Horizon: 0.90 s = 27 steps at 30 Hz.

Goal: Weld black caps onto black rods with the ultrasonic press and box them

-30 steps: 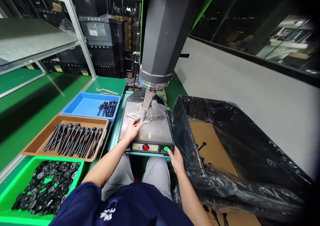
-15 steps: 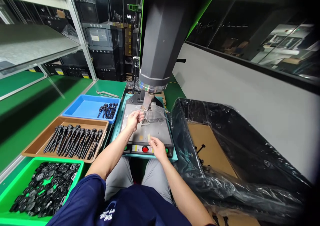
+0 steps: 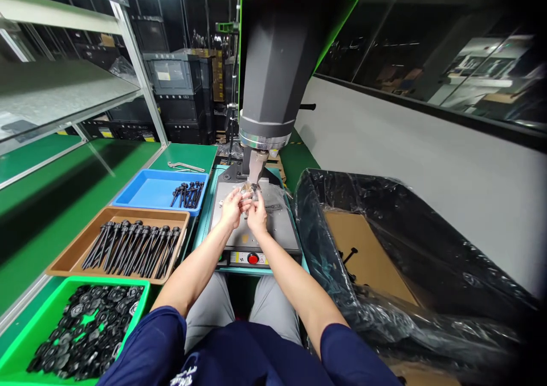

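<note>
My left hand (image 3: 233,208) and my right hand (image 3: 257,215) are side by side at the fixture, just under the grey metal horn (image 3: 257,166) of a press-like machine. The fingers of my left hand are curled in. My right hand is closed too, its index finger pointing up toward the horn tip. A small dark part (image 3: 254,187) shows at the fingertips below the horn, partly covered. What each hand grips is too small to make out. Beneath them lies the metal base plate (image 3: 226,235), with a red button (image 3: 253,258) on its front edge.
To my left stand a blue tray (image 3: 132,187) and a brown tray (image 3: 64,266), both with black stemmed parts, and a green bin (image 3: 12,352) of black round parts. A wrench (image 3: 187,166) lies behind them. At right is a box lined with black plastic (image 3: 316,243).
My right hand has moved from the plate's front edge up and forward to the fixture, beside my left hand. My left hand stays near the horn. The view has shifted slightly.
</note>
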Each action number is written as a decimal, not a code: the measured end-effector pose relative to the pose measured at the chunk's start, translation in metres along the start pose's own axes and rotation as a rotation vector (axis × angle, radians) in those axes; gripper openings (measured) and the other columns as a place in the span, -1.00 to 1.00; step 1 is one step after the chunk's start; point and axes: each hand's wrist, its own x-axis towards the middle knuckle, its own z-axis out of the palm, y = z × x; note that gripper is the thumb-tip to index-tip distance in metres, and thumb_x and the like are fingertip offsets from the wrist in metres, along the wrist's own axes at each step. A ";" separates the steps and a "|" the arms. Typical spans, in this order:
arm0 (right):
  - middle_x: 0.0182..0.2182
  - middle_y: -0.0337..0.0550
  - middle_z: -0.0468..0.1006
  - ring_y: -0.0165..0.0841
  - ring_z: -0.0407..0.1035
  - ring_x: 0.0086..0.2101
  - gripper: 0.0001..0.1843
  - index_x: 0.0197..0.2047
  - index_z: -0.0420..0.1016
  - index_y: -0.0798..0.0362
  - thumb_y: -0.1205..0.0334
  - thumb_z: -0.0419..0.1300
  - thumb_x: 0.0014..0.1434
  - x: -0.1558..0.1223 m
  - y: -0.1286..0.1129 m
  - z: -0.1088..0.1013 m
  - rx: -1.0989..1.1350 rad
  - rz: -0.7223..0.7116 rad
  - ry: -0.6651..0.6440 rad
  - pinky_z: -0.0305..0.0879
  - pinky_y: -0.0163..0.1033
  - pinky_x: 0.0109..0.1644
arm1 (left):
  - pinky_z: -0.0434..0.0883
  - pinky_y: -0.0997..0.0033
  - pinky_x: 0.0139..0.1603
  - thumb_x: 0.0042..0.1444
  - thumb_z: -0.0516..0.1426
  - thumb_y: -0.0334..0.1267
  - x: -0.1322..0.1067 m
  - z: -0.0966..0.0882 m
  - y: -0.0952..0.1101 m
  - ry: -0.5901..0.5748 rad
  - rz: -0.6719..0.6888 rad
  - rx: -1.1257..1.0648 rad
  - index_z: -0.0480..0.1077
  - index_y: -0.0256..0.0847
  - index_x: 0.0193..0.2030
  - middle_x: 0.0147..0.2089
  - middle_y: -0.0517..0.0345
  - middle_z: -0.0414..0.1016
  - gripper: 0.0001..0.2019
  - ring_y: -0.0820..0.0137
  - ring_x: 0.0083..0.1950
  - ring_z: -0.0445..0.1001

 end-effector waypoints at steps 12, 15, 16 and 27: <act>0.33 0.17 0.08 -0.04 -0.07 0.35 -0.59 0.10 0.39 0.09 0.18 -0.02 0.25 0.015 0.025 -0.022 -0.240 -0.326 0.259 -0.04 0.21 0.37 | 0.44 0.59 -0.43 0.19 0.18 -0.35 0.003 0.008 -0.005 -0.002 -0.005 0.026 0.19 -0.22 0.33 -0.15 0.04 0.63 -0.44 0.48 -0.38 0.58; 0.09 0.15 0.41 -0.11 0.25 0.18 -0.65 -0.07 0.48 0.08 0.20 -0.08 0.26 0.021 0.030 -0.023 -0.205 -0.345 0.142 0.13 0.09 0.30 | 0.45 0.57 -0.41 0.17 0.21 -0.29 0.002 0.009 -0.004 -0.020 -0.013 0.027 0.20 -0.21 0.33 -0.13 0.01 0.62 -0.42 0.48 -0.37 0.58; 0.02 0.12 0.47 -0.14 0.31 0.13 -0.64 -0.10 0.49 0.07 0.20 -0.09 0.27 0.023 0.031 -0.022 -0.189 -0.341 0.126 0.18 0.05 0.28 | 0.46 0.56 -0.40 0.16 0.23 -0.27 0.001 0.010 -0.004 -0.023 -0.014 0.025 0.19 -0.20 0.33 -0.12 -0.01 0.62 -0.40 0.47 -0.36 0.58; 0.15 0.11 0.45 -0.18 0.32 0.15 -0.55 0.13 0.36 0.11 0.11 -0.08 0.28 0.040 0.042 -0.018 -0.067 -0.129 0.202 0.18 0.01 0.28 | 0.48 0.52 -0.39 0.20 0.14 -0.36 0.004 -0.001 0.005 -0.060 -0.033 0.010 0.09 -0.22 0.35 -0.10 -0.09 0.62 -0.42 0.42 -0.33 0.61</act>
